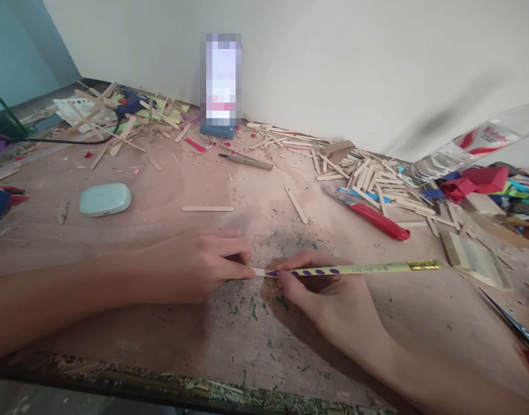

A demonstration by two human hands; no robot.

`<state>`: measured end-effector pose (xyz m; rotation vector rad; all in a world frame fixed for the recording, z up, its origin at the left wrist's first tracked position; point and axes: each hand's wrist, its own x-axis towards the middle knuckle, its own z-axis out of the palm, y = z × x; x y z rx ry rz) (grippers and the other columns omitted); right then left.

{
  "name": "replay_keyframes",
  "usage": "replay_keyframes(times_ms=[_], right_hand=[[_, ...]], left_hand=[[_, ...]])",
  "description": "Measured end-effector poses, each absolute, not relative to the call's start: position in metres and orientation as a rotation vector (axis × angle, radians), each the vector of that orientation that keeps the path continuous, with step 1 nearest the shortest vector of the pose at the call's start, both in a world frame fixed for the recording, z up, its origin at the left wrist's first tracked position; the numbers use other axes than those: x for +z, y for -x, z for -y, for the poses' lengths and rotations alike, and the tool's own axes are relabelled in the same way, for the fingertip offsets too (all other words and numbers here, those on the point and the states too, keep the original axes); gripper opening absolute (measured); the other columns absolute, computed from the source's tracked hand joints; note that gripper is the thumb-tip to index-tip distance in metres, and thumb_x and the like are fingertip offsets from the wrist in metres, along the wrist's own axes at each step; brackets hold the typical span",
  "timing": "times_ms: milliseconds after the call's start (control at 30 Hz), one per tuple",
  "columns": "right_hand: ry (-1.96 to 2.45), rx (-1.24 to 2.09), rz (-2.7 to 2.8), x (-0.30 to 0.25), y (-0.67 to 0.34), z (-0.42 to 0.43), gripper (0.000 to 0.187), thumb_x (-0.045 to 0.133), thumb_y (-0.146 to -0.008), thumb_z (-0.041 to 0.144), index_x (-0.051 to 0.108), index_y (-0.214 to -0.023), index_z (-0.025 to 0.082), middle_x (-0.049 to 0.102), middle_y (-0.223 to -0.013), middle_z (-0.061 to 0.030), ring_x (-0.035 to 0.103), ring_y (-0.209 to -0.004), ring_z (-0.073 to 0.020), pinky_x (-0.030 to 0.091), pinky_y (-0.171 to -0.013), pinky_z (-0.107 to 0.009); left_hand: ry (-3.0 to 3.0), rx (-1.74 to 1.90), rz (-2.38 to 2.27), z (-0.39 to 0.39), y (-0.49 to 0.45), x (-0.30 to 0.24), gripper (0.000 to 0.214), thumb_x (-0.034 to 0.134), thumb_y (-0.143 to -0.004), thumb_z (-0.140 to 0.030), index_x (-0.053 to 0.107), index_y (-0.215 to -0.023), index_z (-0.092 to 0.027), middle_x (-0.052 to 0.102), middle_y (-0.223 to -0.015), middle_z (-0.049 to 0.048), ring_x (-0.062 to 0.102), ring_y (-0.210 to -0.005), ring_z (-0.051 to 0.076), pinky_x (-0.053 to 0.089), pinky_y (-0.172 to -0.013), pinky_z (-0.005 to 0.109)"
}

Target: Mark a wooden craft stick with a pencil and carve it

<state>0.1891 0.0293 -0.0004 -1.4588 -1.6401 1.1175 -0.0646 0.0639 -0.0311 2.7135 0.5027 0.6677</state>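
Note:
My right hand [329, 294] grips a pale yellow pencil [368, 268] with purple dots near its sharpened purple end. The pencil lies almost level, its gold ferrule pointing right. Its tip meets a small pale piece of wooden craft stick [259, 272]. With its fingertips, my left hand [216, 262] holds the other end of that piece on the table; most of the piece is hidden under the fingers. Dark green shavings [253, 311] lie scattered beneath and around both hands.
Beyond the hands lie loose craft sticks [207, 208], a red utility knife [379, 221] and a mint-green case [105, 199]. A lit phone [223, 80] leans on the wall. Stick piles [368, 173], a tilted plastic bottle [476, 144] and scissors [517, 328] are to the right.

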Motion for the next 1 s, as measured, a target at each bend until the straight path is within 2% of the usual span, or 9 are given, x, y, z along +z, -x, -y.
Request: replay_keyframes(times_ms=[200, 433, 600, 1000], right_hand=[[1.454, 1.125, 1.622, 0.0002, -0.1890, -0.0287, 0.007, 0.074, -0.079, 0.028, 0.075, -0.074, 0.023, 0.080, -0.078, -0.0037, 0.067, -0.063, -0.0164, 0.054, -0.057, -0.026], [1.477, 1.126, 1.576, 0.0049, -0.1898, -0.0288, 0.012, 0.076, -0.082, 0.034, 0.074, -0.076, 0.023, 0.076, -0.070, -0.0023, 0.066, -0.057, -0.0165, 0.054, -0.052, -0.026], [1.481, 1.137, 1.606, 0.0031, -0.1896, -0.0286, 0.013, 0.076, -0.083, 0.036, 0.076, -0.079, 0.023, 0.080, -0.079, -0.0050, 0.071, -0.065, -0.0190, 0.057, -0.058, -0.028], [1.459, 1.143, 1.672, 0.0016, -0.1884, -0.0275, 0.012, 0.075, -0.085, 0.033, 0.078, -0.078, 0.023, 0.081, -0.081, -0.0051, 0.072, -0.065, -0.0188, 0.057, -0.059, -0.028]], left_hand=[[-2.707, 0.649, -0.501, -0.0637, 0.0645, -0.0279, 0.048, 0.052, -0.086, 0.008, 0.070, -0.122, -0.017, 0.068, -0.111, 0.0061, 0.063, -0.098, 0.021, 0.051, -0.089, 0.034], [-2.704, 0.679, -0.489, -0.0641, 0.0642, -0.0269, 0.045, 0.055, -0.087, 0.006, 0.070, -0.122, -0.018, 0.069, -0.111, 0.0058, 0.063, -0.098, 0.021, 0.050, -0.089, 0.032], [-2.683, 0.660, -0.501, -0.0645, 0.0643, -0.0290, 0.045, 0.055, -0.086, 0.007, 0.070, -0.121, -0.018, 0.068, -0.110, 0.0056, 0.062, -0.097, 0.021, 0.049, -0.088, 0.032], [-2.727, 0.689, -0.497, -0.0652, 0.0643, -0.0307, 0.044, 0.052, -0.089, 0.006, 0.068, -0.121, -0.020, 0.068, -0.109, 0.0056, 0.061, -0.099, 0.021, 0.050, -0.090, 0.031]])
